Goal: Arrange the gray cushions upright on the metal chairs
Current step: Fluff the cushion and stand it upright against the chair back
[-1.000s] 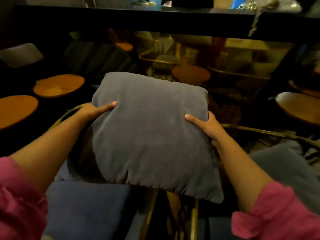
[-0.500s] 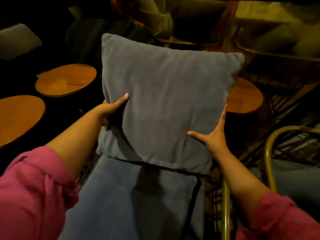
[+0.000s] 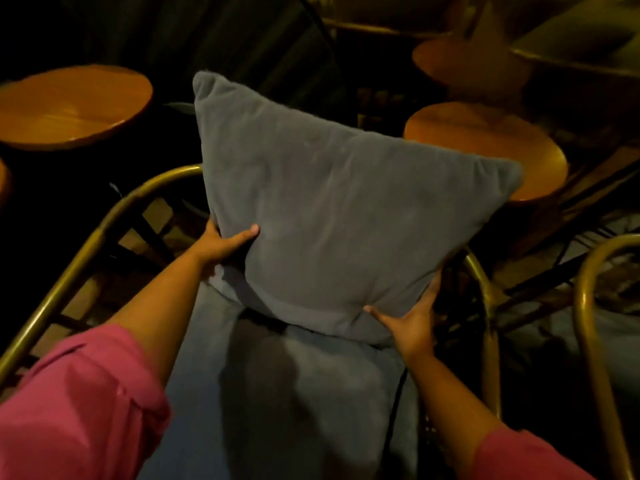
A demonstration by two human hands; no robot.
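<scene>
Head view looks down on a square gray fabric cushion (image 3: 339, 216) being stood on its lower edge at the back of a brass-coloured metal tube chair (image 3: 104, 226), which serves as the landmark here. The cushion rests on the chair's flat gray seat pad (image 3: 277, 403), leaning away from the person toward the curved backrest rail, with its top edge tilted so the left corner sits higher than the right. The left hand (image 3: 221, 245) clasps the cushion's left side, thumb pressed across the front face and the other fingers hidden behind. The right hand (image 3: 412, 323) is spread open against the lower right corner, palm cupping it from the side and below rather than closing on it. The step in hand looks like the seating of this cushion upright against the chair's back. The next move probably calls for levelling the top edge, pressing the bottom edge into the angle between pad and backrest, then easing both hands off to see if it stands alone. Beyond the chair stand round orange wooden tabletops (image 3: 485, 150), and to the chair's right a second brass tube frame (image 3: 588, 323) shows.
</scene>
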